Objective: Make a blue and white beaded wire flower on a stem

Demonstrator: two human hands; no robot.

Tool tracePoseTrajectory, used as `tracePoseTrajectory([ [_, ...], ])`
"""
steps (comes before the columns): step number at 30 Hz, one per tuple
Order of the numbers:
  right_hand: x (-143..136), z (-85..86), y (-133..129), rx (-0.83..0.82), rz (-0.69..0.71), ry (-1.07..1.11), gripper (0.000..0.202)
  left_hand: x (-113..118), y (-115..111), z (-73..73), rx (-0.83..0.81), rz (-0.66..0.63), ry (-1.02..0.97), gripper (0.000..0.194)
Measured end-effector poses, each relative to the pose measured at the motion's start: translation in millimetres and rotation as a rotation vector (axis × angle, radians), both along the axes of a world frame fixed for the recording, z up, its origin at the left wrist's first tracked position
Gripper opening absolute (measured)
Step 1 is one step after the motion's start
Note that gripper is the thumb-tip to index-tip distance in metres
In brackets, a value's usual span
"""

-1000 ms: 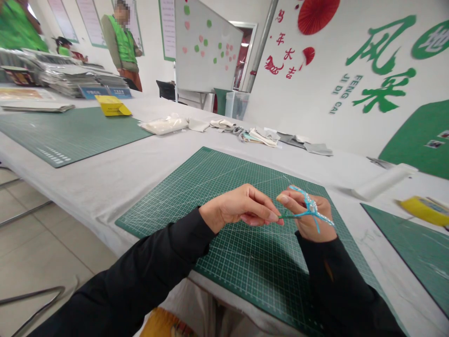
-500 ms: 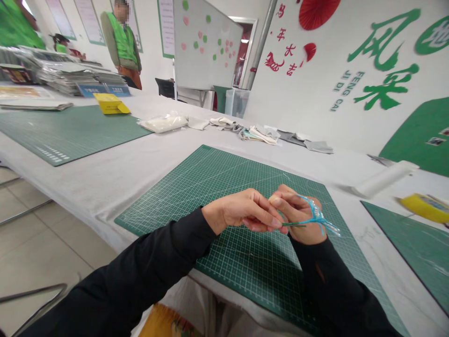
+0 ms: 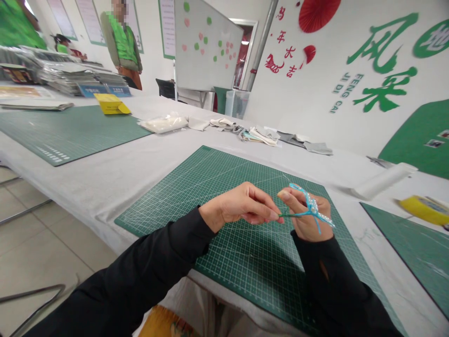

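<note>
My left hand (image 3: 247, 206) pinches the dark green stem (image 3: 289, 216) of a small bead-trimmed ornament between thumb and fingertips. The ornament's bright blue, ribbon-like loops (image 3: 310, 206) carry rows of pale beads and spread out to the right. Behind them is my right hand (image 3: 312, 220), its thumb and forefinger drawn together and the other fingers curled; whatever it may hold is hidden. A gap separates the two hands. Both are above a green gridded cutting mat (image 3: 189, 182).
Further cutting mats lie at left (image 3: 80, 131) and right (image 3: 414, 257). Along the back are a yellow packet (image 3: 111, 104), a plastic-wrapped bundle (image 3: 164, 123) and cloth pieces (image 3: 261, 135). A white roll (image 3: 386, 180) and a yellow item (image 3: 424, 208) lie at right. A person (image 3: 122, 42) stands beyond.
My right hand has come away from my left fingertips, slightly to the right. The blue ornament has tipped up a little, and more of its beads show. My left hand keeps its pinch.
</note>
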State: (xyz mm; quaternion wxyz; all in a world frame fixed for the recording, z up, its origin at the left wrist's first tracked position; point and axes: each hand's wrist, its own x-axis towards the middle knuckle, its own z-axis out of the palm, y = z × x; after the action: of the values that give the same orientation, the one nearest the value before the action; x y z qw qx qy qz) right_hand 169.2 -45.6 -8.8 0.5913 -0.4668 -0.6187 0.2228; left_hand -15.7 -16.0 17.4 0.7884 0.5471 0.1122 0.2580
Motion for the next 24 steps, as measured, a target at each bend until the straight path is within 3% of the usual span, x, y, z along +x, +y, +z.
tracePoseTrajectory([
  [11, 8, -4.8, 6, 0.068, -0.06, 0.071, 0.006, -5, 3, 1.9, 0.182, 0.215, -0.061, 0.008],
  [16, 5, 0.4, 3, 0.044, -0.103, 0.118, 0.009, -3, 3, 6.3, 0.086, 0.359, -0.091, 0.008],
  [24, -8, 12.7, -9, 0.15, -0.209, -0.123, 0.009, 3, 6, 4.9, -0.019, 0.572, -0.017, 0.013],
])
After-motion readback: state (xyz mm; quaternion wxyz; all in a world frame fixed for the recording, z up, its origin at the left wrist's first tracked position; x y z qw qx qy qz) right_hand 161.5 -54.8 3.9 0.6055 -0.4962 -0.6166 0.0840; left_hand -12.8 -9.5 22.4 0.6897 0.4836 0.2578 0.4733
